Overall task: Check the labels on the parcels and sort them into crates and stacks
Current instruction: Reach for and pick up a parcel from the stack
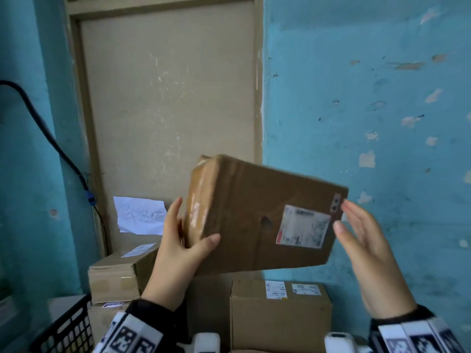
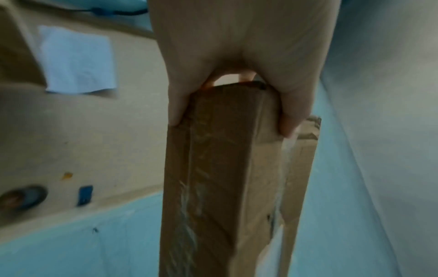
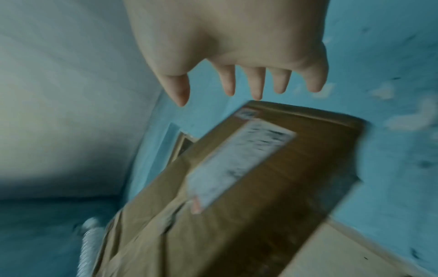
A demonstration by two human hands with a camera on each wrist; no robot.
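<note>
1. You get soft, dim, even light in the head view, with no hard shadows.
2. Your right wrist view smears the parcel [image 3: 249,187] and its label [image 3: 239,161].
3. Your left wrist view is blurred too, its edges bowed.

Matt brown cardboard parcel [image 1: 254,217] wrapped in glossy tape, bearing a white paper label [image 1: 303,226].

Bare hands, dark sleeves [image 1: 153,305], white wrist bands [image 1: 132,335] with black square markers, perhaps tracking tags
</note>
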